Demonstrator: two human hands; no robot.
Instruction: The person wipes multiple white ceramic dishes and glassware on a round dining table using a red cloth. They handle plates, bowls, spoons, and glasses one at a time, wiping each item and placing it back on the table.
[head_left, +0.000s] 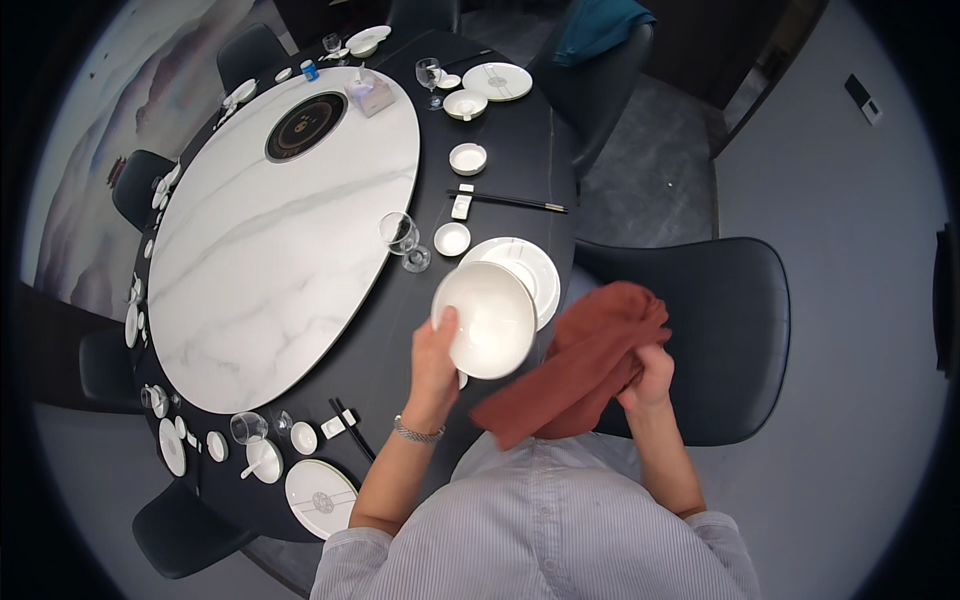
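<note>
A white bowl (491, 322) is held by its rim in my left hand (435, 356), thumb inside, above the dark table's edge. My right hand (649, 375) grips a bunched reddish-brown cloth (581, 352), whose loose end hangs toward the bowl. Partly hidden behind the bowl lies a white plate (536, 274). Beyond it are a small white dish (452, 239) and a stemmed glass (399, 232). Black chopsticks (517, 200) lie across a white rest (462, 202), with another small white bowl (468, 159) farther off.
A white marble-patterned turntable (285, 262) covers the middle of the round dark table (382, 330). It bears a tissue box (369, 93) and a blue can (309, 70). A black chair (727, 337) stands at my right; place settings ring the table.
</note>
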